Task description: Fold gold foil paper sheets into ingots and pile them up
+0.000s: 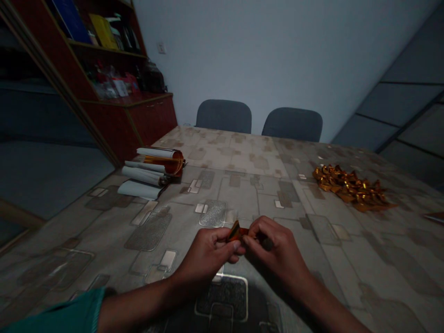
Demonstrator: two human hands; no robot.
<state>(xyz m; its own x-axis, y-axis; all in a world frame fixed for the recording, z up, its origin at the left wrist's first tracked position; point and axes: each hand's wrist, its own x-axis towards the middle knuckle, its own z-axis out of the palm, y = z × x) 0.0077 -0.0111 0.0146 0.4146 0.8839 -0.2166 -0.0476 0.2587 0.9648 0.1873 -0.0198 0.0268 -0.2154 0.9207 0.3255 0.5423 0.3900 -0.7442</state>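
Note:
A small folded piece of gold foil paper (234, 231) is pinched between my two hands, a little above the tablecloth near its front edge. My left hand (218, 245) grips its left side with thumb and fingers, and one pointed corner sticks up. At its right end, my right hand (268, 240) closes thumb and forefinger on the paper. Fingers hide part of the folds. On the right of the table lies a cluster of shiny folded gold paper pieces (350, 187). Rolled or curled sheets of gold and pale paper (145, 175) rest at the left.
A patterned tablecloth (243, 185) covers the table. Two grey chairs (224, 115) stand along the far side, before a pale wall. A red-brown cabinet (149, 120) with stocked shelves is at the back left. A dark flat object (435, 217) lies at the right edge.

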